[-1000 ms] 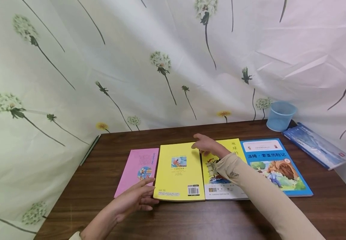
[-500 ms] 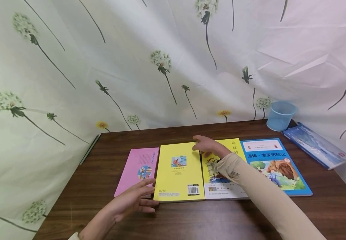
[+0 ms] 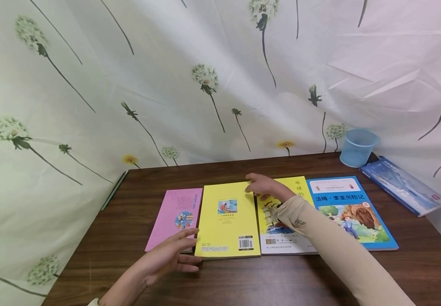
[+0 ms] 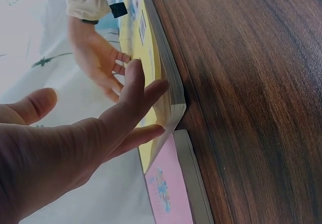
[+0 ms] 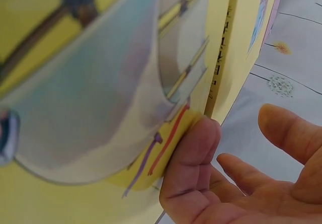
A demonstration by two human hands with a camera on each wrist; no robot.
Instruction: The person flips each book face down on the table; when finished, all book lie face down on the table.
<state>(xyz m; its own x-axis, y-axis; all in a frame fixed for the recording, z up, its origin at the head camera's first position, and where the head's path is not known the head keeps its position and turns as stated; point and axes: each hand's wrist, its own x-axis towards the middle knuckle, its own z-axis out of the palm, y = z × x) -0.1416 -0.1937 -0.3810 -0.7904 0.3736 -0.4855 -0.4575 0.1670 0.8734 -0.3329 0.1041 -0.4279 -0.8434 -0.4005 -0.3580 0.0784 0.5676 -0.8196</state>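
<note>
Four books [image 3: 228, 229] already lie lined up at lower centre, a fifth book [image 3: 402, 187] apart at right, left hand [image 3: 167, 257] and right hand [image 3: 265, 186] loose, grasping nothing.

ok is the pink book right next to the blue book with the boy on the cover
No, the barcoded yellow book and the yellow ship book lie between the pink book and that blue book.

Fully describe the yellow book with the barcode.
The yellow book, seemingly a thick paperback, lies flat on the brown table between the pink book and the ship book. A small illustration and text mark its middle; the barcode is near its lower right corner. The left hand seems to touch its near left corner; the right hand is by its far right corner, contact unclear.
</note>
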